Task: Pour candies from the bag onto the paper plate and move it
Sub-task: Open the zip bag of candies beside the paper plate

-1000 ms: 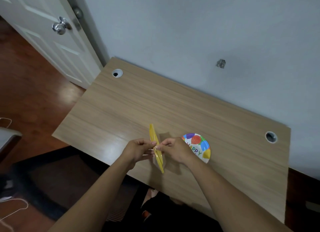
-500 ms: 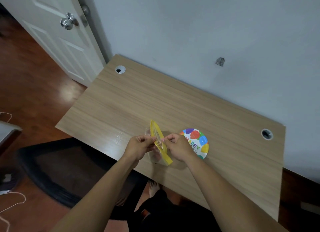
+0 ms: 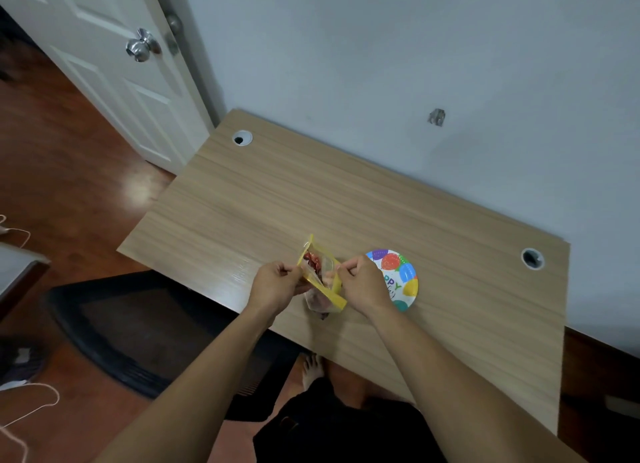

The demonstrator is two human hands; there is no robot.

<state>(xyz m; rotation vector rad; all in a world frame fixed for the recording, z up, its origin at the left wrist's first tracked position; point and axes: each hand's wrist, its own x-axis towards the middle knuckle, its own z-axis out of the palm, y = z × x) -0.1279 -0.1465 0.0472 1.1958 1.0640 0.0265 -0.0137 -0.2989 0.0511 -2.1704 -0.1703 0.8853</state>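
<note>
A clear bag with a yellow zip top (image 3: 320, 278) is held just above the wooden desk (image 3: 346, 213) near its front edge. My left hand (image 3: 277, 286) pinches one side of the yellow rim and my right hand (image 3: 360, 284) pinches the other, so the mouth stands pulled apart. Red wrapped candies (image 3: 312, 260) show inside the opening. A small paper plate (image 3: 398, 275) printed with coloured balloons lies flat on the desk right behind my right hand, which hides its left part.
The desk stands against a grey wall, with cable holes at the back left (image 3: 242, 138) and right (image 3: 532, 258). A black chair (image 3: 138, 331) is at the lower left, a white door (image 3: 114, 64) beyond it. My foot (image 3: 311, 369) shows under the desk edge.
The bag's yellow top, pressed flat one second ago, has been pulled apart by both hands, and the candies inside now show. The view has shifted slightly.
</note>
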